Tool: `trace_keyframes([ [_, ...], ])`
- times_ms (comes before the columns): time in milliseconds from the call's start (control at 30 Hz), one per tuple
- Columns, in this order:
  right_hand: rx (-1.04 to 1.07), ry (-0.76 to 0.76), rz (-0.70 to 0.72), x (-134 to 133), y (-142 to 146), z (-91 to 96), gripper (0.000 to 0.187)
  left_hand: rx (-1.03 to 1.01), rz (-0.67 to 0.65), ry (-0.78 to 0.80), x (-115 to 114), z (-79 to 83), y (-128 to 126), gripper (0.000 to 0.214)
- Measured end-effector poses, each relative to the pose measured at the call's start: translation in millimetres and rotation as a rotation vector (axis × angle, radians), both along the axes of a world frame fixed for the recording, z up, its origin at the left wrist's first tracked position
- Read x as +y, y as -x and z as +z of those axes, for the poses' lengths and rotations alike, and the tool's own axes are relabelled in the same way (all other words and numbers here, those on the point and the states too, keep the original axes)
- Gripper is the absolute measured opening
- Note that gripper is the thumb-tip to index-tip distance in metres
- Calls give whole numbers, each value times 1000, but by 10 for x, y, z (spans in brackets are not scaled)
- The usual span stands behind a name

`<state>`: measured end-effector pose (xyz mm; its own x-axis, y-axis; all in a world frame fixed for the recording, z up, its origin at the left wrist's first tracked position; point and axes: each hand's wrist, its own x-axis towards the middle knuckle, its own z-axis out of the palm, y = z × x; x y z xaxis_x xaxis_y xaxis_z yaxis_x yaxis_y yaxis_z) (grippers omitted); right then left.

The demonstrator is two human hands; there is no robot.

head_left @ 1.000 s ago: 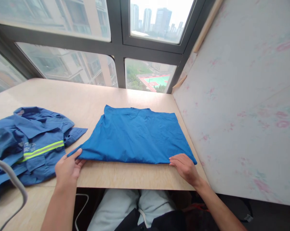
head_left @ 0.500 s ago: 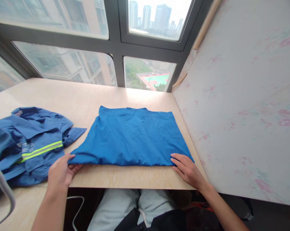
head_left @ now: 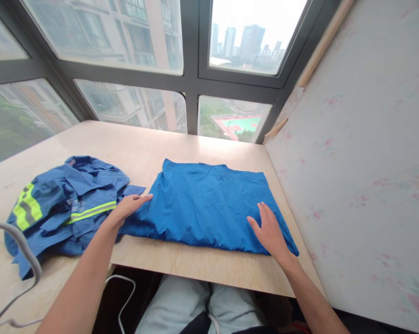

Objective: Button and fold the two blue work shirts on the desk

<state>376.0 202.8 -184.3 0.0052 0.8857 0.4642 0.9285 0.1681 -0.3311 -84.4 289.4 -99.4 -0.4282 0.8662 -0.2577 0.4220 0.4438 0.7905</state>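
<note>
A bright blue, smooth cloth garment (head_left: 209,208) is lying on the pale wood-grained tabletop (head_left: 154,144), in front of the person. It is forming a broad, roughly four-sided shape, with its far edge sitting fairly straight, its near edge bulging softly along the table's front, and its near-left corner flaring out under the left wrist. Creases are gathering toward that corner, so this side is probably needing the most care.

The left hand (head_left: 130,206) is reaching to the garment's left edge with its fingers held nearly straight and pinching nothing; whether the fingertips are pressing on the cloth, I cannot tell. The right hand (head_left: 269,232) is lying over the near-right part, palm down, thumb well apart from the fingers, gripping nothing.

For smoothing, flat, relaxed palms are likely serving better than pinching: the right one is well placed for steadying its side while the left works creases outward lightly, without dragging the far edge askew.

Just left, a crumpled darker blue fabric jacket with yellow-green and grey bands (head_left: 87,185) is lying close, its cuff nearly meeting the garment, so catching it is a risk. Beyond it, a thick grey cable (head_left: 27,253) is looping at the table's left, while a flower-patterned pale wall (head_left: 369,162) is rising on the right.
</note>
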Motion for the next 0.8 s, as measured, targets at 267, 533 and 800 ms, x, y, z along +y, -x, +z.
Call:
trace_keyframes([
  [267,-222,173,63,592,476,-66,67,-236,-143,295,267,-135,-8,50],
  [533,-316,331,-32,612,-190,-101,69,90,-312,137,262,-398,150,38],
  [800,-343,357,-44,597,-356,-115,69,876,-404,139,185,-138,-147,39],
])
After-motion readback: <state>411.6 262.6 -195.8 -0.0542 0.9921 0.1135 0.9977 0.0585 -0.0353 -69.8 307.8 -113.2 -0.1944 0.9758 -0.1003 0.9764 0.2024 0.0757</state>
